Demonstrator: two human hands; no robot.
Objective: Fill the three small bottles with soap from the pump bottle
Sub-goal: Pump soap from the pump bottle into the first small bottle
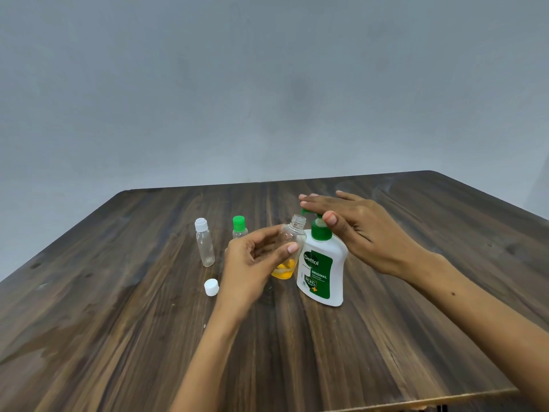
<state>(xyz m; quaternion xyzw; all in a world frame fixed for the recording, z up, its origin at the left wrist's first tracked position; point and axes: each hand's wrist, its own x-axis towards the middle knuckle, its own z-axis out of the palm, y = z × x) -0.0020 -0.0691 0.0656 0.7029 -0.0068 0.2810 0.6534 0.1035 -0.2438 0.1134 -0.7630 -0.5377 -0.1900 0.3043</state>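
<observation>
Now the left hand (252,257) grips the clear, uncapped small bottle (292,248), mouth under the spout to catch soap. Flat-fingered, the right hand (356,224) presses the white pump bottle (322,269) near the table's far edge

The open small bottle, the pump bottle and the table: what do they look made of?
Open small bottle: clear, glossy, probably plastic; the yellow soap at its bottom shows through the wall.
Pump bottle: opaque white, smooth, likely plastic, with a green printed label and green pump head.
Table: dark brown wood grain with a dull sheen; solid wood or laminate, which one I cannot tell.
</observation>
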